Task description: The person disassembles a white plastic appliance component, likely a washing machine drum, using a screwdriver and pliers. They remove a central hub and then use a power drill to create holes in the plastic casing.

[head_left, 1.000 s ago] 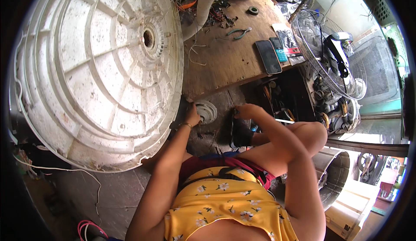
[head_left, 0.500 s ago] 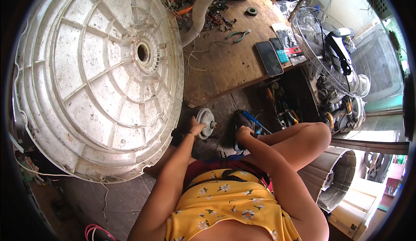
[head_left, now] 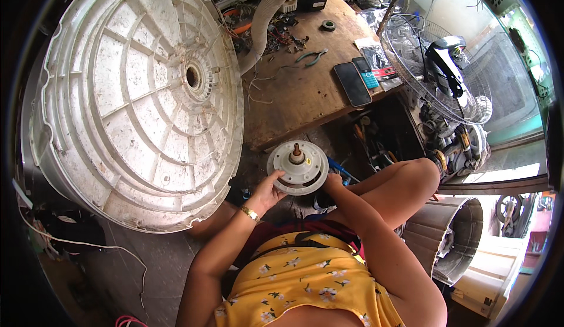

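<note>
Left fingers gripping a white disc, right hand at its edge, ribbed tub alongside, wooden table beyond

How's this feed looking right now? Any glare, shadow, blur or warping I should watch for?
Head view: the white disc is well lit, with no obvious blur; head view: light washes out parts of the pale pane at upper right; head view: deep shadow hides detail beneath the wooden table; head view: the fisheye lens warps things toward the black rim.
</note>
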`<state>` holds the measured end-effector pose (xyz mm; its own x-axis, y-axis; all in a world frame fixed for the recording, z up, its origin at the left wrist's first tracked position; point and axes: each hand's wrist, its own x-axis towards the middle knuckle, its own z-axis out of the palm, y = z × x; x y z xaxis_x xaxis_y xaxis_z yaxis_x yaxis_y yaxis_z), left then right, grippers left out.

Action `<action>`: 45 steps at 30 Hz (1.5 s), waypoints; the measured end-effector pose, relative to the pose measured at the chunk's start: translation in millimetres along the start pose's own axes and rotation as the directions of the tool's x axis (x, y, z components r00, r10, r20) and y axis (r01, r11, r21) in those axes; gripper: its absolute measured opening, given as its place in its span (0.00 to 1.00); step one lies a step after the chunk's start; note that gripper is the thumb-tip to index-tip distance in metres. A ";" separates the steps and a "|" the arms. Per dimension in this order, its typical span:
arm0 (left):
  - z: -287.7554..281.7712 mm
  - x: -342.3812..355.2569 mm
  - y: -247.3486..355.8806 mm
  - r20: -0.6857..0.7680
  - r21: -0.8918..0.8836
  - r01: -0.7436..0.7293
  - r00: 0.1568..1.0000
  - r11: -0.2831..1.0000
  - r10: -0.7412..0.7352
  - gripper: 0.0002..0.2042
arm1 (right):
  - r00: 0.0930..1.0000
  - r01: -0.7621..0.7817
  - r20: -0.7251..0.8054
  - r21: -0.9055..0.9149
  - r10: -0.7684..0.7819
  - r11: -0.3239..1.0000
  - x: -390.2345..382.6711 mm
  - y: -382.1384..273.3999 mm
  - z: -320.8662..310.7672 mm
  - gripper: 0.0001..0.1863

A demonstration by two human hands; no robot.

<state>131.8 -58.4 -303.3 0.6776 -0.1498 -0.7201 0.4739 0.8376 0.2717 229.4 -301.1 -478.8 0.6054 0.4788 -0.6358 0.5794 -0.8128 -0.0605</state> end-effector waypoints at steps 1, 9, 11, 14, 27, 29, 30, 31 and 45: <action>9.6 -10.0 2.6 0.038 -0.004 0.006 0.999 1.000 -0.006 0.18 | 0.999 -0.042 -0.022 0.032 0.043 0.999 5.5 2.6 1.9 0.14; 48.3 -60.7 8.4 0.231 -0.016 0.002 0.973 1.000 0.001 0.19 | 0.987 -0.118 -0.080 0.242 0.141 0.963 16.3 -11.1 -15.2 0.15; 57.6 -68.6 13.1 0.253 0.020 -0.112 0.962 0.993 0.104 0.19 | 0.983 -0.096 -0.117 0.321 0.140 0.942 9.1 -0.4 -42.9 0.15; 76.3 -84.4 15.5 0.317 0.114 -0.335 0.905 0.935 0.285 0.25 | 0.907 0.027 -0.339 0.639 0.250 0.769 -32.0 30.8 -120.1 0.15; 113.0 -82.8 11.1 0.332 0.287 -0.743 0.669 0.605 0.665 0.36 | 0.316 0.755 -0.939 0.336 0.137 0.564 -227.3 -45.1 -271.4 0.20; 116.9 -87.0 13.4 0.356 0.283 -0.768 0.641 0.575 0.680 0.36 | 0.316 0.762 -0.932 0.360 0.178 0.539 -225.3 -49.4 -268.7 0.20; 117.5 -88.5 13.5 0.364 0.285 -0.780 0.625 0.557 0.690 0.36 | 0.310 0.770 -0.932 0.361 0.185 0.526 -224.1 -50.7 -266.9 0.20; 118.2 -89.8 13.3 0.371 0.286 -0.792 0.610 0.539 0.700 0.36 | 0.305 0.779 -0.933 0.361 0.193 0.513 -223.0 -51.6 -264.9 0.20; 119.2 -93.1 14.7 0.392 0.100 -0.498 0.816 0.861 0.426 0.33 | 0.695 0.695 -0.603 0.702 0.393 -0.152 -242.7 -11.8 -235.5 0.54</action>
<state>142.7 -94.8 -156.1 0.9748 0.0291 -0.2214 0.1270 0.7435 0.6566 204.2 -329.6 -142.5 0.9769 0.2135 -0.0014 -0.0501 0.2231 -0.9735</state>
